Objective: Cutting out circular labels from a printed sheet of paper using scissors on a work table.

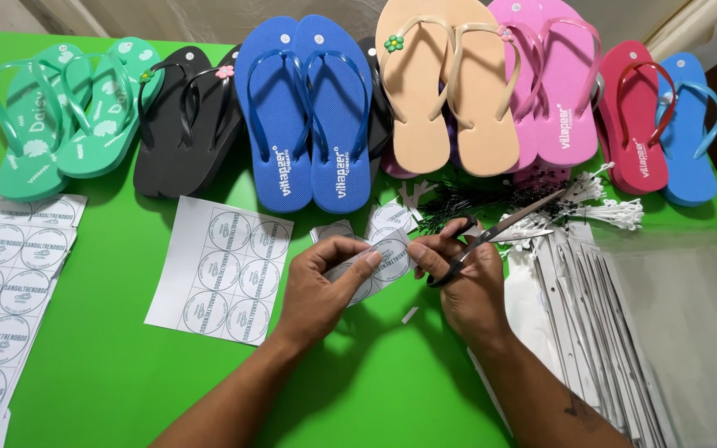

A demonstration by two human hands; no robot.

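The left hand [321,286] is pinching a paper strip of round labels [379,259] taut between thumb and fingertips, presenting it for cutting. The right hand [466,278], fingers looped through the scissors [499,228], is steadying the strip's other edge, blades pointing away.

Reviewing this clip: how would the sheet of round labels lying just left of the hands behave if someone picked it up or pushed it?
The label sheet looks like thin paper lying flat on the green table, so it would probably flop if lifted by one edge. It seems very light and likely slides easily when nudged. The strip in the left hand already curves, suggesting this stock bends readily.
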